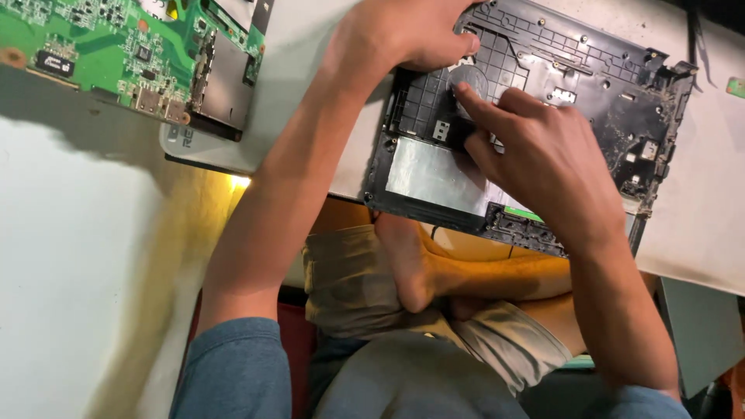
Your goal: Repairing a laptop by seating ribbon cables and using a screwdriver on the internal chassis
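Green circuit board (116, 54) cut off at top edge.

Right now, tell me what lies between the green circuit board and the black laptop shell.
In the head view, the left forearm crosses the gap between the circuit board and the shell, over bare white table. Nothing else lies there.

One black plastic laptop chassis (543, 70), lying flat on one white table (714, 217); one silver foil patch (434, 174) and one round moulded disc (468, 77) counted inside that shell. One green circuit board (116, 46) at the upper left, carrying one metal-shielded slot (225, 81). Two bare hands: one left hand (403, 35), one right hand (543, 155). One small green piece (735, 87) at the far right edge
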